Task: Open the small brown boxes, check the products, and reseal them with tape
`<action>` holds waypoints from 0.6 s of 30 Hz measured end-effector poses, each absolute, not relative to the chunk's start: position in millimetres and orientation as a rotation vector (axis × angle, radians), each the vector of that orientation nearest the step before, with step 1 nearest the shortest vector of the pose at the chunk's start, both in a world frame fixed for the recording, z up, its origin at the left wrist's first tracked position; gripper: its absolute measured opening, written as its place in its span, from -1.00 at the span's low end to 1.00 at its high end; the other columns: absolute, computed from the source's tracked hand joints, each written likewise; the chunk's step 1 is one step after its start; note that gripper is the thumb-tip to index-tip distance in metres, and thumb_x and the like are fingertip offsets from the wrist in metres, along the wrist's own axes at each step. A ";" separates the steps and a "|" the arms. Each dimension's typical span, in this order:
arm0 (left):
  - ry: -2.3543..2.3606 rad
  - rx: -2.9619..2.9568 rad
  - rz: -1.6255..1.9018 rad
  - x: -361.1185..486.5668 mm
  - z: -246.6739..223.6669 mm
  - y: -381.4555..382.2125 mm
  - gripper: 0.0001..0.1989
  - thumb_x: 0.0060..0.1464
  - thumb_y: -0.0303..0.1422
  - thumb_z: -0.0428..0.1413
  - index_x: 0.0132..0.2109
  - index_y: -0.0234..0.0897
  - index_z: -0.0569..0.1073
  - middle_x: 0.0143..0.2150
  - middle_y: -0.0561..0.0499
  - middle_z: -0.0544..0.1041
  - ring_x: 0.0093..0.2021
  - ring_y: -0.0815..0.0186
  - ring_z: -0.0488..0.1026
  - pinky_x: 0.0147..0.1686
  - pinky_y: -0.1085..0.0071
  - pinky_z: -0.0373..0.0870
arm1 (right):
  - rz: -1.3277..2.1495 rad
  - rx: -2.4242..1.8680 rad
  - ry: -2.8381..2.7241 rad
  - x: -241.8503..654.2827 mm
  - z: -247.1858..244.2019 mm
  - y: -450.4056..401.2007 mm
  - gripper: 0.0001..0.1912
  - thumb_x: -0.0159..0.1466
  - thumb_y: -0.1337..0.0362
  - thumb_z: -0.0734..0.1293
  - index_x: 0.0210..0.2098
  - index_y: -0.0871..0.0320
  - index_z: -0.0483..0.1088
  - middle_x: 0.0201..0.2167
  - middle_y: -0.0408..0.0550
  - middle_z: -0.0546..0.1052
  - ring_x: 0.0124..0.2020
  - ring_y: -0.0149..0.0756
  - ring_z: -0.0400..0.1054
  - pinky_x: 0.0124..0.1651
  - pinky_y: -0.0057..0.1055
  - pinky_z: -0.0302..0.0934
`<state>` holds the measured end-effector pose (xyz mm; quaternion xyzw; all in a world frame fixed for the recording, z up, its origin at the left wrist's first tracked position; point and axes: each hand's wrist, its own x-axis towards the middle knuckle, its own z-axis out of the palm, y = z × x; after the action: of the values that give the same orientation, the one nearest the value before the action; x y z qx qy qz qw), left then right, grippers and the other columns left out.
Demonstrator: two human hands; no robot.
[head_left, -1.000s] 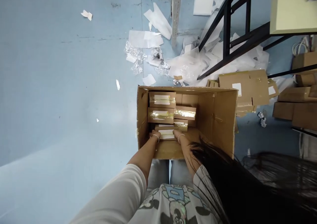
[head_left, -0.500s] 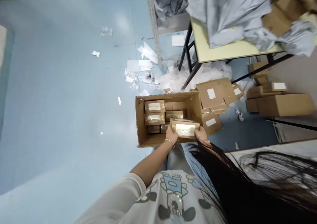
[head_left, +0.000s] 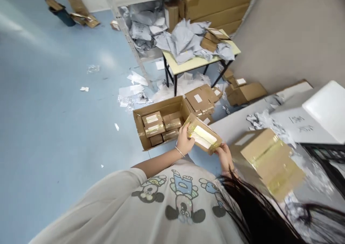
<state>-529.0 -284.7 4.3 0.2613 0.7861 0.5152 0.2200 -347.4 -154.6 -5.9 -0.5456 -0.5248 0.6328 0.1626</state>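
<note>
A small taped cardboard box [head_left: 204, 135] with a white label is held up between my two hands, tilted. My left hand [head_left: 184, 140], a bracelet on its wrist, grips the box's left end. At the lower right corner, my right hand [head_left: 224, 155] has its fingers closed on the same box. Just behind and left of it, a large open carton [head_left: 141, 140] stands on the floor. Several smaller taped boxes [head_left: 154, 129] lie inside that carton, mostly along its left and middle.
Right of me, a white work surface [head_left: 229, 123] carries a larger taped carton [head_left: 273, 161], crumpled packing and a black keyboard-like device [head_left: 323, 157]. Behind are a yellow-topped table [head_left: 178, 67] with grey mailing bags, flattened cardboard [head_left: 198, 98], a shelf rack [head_left: 126, 35] and scattered scraps.
Both hands have lifted the small box up and out of the large carton, toward the right, and it is now tilted. My view has swung up and right, bringing the work surface into sight.
</note>
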 end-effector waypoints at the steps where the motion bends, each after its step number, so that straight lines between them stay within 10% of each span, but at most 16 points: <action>1: 2.128 0.827 1.411 -516.2 14.3 -283.4 -0.23 -0.06 -0.55 0.07 0.34 -0.25 0.15 0.27 -0.18 0.26 0.31 0.10 0.18 0.34 0.21 0.09 | 1.805 -1.594 -1.392 -325.4 3.6 -166.1 -0.69 -0.06 0.24 0.38 -0.32 0.05 0.27 -0.38 -0.19 0.54 -0.31 -0.27 0.45 -0.19 -0.33 0.37; 18: 1.457 1.839 1.007 -339.9 156.9 -131.9 -0.58 0.12 -0.33 0.15 0.14 -0.28 0.44 0.04 -0.09 0.53 0.06 0.18 0.46 0.10 0.25 0.36 | 1.874 -1.335 -0.621 -100.4 119.4 -255.8 -0.70 0.18 0.01 0.39 -0.37 0.11 0.37 -0.39 -0.05 0.54 -0.19 -0.04 0.56 -0.10 -0.18 0.42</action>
<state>-339.9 -131.9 156.9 0.6893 0.5461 0.3775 0.2901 -100.4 -255.8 119.4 -0.5204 -0.2421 0.7304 0.3703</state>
